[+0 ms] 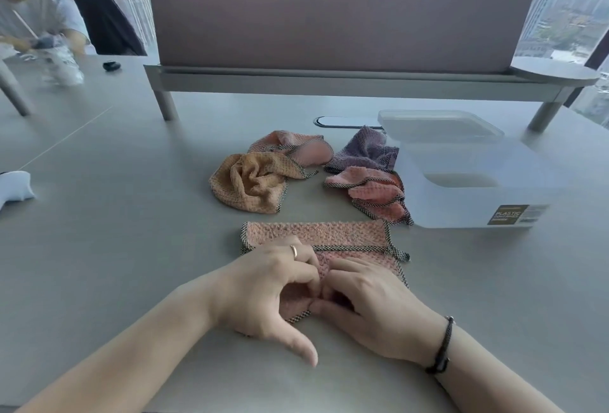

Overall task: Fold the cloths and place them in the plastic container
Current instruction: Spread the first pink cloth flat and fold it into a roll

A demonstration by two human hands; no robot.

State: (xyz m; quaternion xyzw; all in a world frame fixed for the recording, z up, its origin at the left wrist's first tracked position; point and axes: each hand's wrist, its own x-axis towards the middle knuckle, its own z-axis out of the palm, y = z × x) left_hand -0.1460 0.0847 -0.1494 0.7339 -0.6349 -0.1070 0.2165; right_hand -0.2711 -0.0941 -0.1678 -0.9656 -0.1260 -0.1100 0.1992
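While both hands (316, 294) pinch its near edge, pink cloth (316, 234) lies flat

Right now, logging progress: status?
Both hands pinching pink cloth, half folded. Container open, empty. Four cloths unfolded.

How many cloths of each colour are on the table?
Pink textured cloths with checked edging: 3
Orange-tan crumpled cloth: 1
Purple crumpled cloth: 1
Total: 5 cloths, none visibly in the clear plastic container yet.
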